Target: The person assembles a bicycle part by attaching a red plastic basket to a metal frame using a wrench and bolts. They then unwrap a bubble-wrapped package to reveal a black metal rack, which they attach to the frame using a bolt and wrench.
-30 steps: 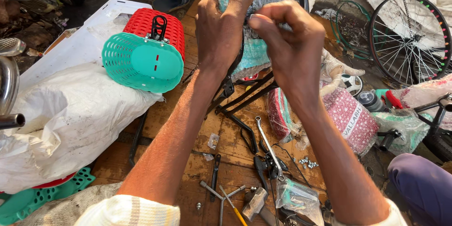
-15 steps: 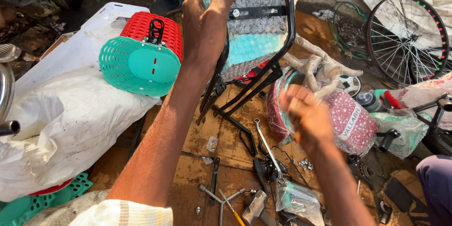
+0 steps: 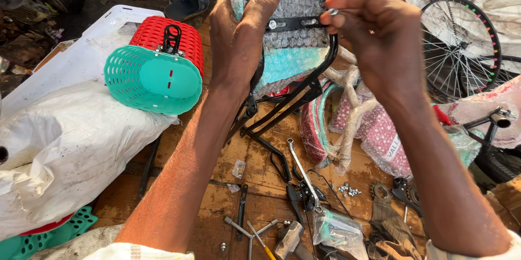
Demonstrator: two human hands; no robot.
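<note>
My left hand (image 3: 239,37) grips the left edge of a black metal bicycle carrier frame (image 3: 320,70) wrapped in bubble wrap, holding it upright. Across the frame runs a black bracket (image 3: 293,22) with a bolt in it. My right hand (image 3: 374,32) is raised at the frame's right side, its fingertips pinched on a small silver nut or bolt (image 3: 332,11) just by the bracket's right end. The frame's black stays (image 3: 277,113) reach down toward the wooden floor.
Teal and red plastic baskets (image 3: 154,73) lie on white sacks (image 3: 65,140) at left. Wrenches, a spanner (image 3: 304,176), loose nuts (image 3: 347,189) and bagged parts litter the wooden floor. A wrapped pink bicycle frame (image 3: 374,130) and a spoked wheel (image 3: 461,48) lie right.
My right hand dropped down to the parts by the floor, then came back up to the bracket holding a small fastener. My left hand kept hold of the frame, which now appears closer.
</note>
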